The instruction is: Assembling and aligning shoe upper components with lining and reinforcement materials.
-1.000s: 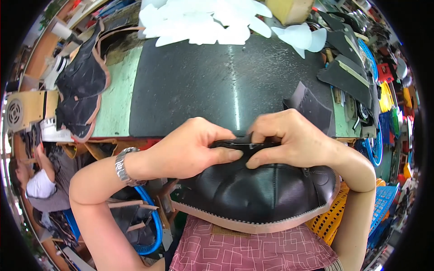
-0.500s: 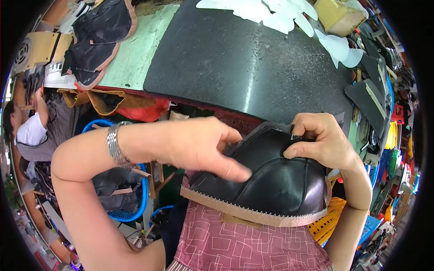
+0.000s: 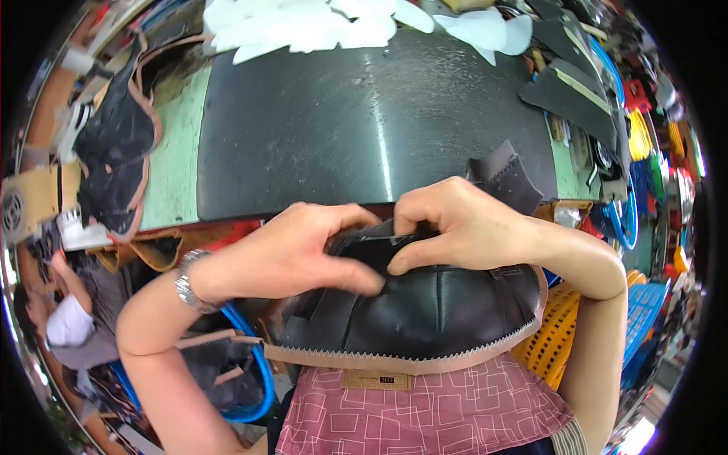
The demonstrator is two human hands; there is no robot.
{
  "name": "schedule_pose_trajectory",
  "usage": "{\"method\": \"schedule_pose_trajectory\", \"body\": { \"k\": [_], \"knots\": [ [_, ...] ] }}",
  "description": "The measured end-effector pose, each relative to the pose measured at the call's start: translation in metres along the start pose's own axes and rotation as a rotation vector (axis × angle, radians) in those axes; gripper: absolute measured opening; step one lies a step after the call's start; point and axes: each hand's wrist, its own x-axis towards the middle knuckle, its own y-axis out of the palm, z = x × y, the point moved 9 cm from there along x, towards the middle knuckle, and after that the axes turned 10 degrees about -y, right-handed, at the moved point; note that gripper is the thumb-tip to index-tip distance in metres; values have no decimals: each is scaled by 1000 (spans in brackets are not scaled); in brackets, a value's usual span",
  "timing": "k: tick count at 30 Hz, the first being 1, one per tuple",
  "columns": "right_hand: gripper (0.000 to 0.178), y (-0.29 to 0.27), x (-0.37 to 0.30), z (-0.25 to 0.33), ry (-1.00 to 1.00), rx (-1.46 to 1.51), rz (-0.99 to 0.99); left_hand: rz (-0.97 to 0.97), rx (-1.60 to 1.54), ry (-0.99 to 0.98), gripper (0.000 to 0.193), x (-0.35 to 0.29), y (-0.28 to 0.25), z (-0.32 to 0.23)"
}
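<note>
Right hand [image 3: 470, 231] clamped on a tan-edged black leather piece [image 3: 402, 311] at its twelve-o'clock edge, left hand [image 3: 292, 250] at its eleven o'clock, thumb and fingers apart, the piece at six o'clock from a dark work board [image 3: 318, 136], above a patterned apron [image 3: 440, 409].

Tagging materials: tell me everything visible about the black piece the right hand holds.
The black piece looks like glossy leather, with seams and a sawtooth-edged tan strip along its curved bottom. It bulges outward, just above the maroon patterned cloth in view. The right hand pinches its upper edge; the left hand is at its upper left, grip unclear.
</note>
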Motion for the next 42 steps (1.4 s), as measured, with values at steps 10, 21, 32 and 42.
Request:
{"method": "schedule_pose_trajectory", "body": {
  "k": [10, 21, 32, 42],
  "knots": [
    [31, -26, -52, -4, -14, -295, -104, -11, 440, -82, 13, 17, 11, -14],
    [17, -31, -67, 14, -402, -279, -354, 283, 346, 178, 19, 30, 30, -45],
    [17, -24, -83, 36, -671, -602, -509, 472, 440, 80, 28, 46, 48, -50],
    [19, -50, -82, 1, -342, -364, -322, 393, 502, 200, 35, 47, 45, -61]
  ]
}}
